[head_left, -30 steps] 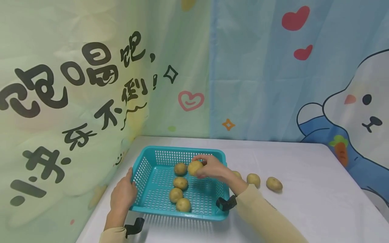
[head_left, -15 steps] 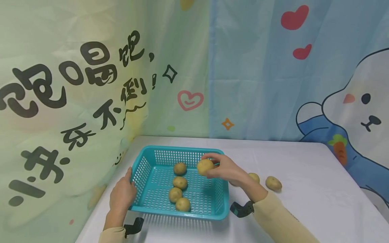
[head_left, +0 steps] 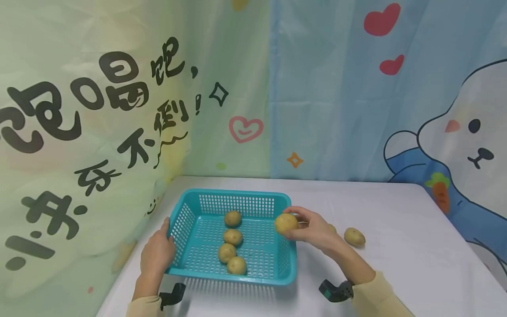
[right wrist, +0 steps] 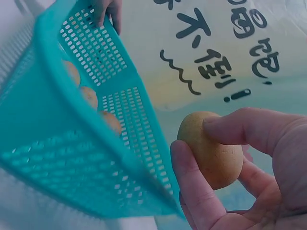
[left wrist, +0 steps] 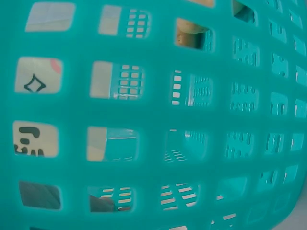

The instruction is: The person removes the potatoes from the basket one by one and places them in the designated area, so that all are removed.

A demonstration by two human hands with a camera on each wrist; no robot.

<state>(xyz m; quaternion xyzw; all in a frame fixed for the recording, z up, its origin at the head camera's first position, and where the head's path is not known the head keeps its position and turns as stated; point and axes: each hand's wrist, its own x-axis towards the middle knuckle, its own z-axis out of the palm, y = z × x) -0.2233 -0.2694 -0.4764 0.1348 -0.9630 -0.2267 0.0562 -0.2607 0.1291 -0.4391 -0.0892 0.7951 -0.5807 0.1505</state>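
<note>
My right hand (head_left: 318, 231) holds a yellow-brown potato (head_left: 286, 223) in its fingers, over the right rim of a turquoise plastic basket (head_left: 233, 281). In the right wrist view, thumb and fingers (right wrist: 192, 182) wrap round that potato (right wrist: 211, 148), beside the basket's wall (right wrist: 72, 124). My left hand (head_left: 158, 253) grips the left side of the basket at its rim. Several potatoes (head_left: 233, 237) lie in a rough column on the basket's floor. Lattice wall (left wrist: 153, 112) fills the left wrist view and hides most of what lies behind.
On the white tabletop (head_left: 396, 264), right of the basket, lies a potato (head_left: 354, 237). Another potato (head_left: 332, 228) is mostly hidden behind my right hand. A printed curtain (head_left: 328, 88) hangs behind the table and along the left.
My right hand has moved rightward with the potato, from above the basket's inside to its right rim. My left hand keeps its grip on the basket; the potatoes inside stay put.
</note>
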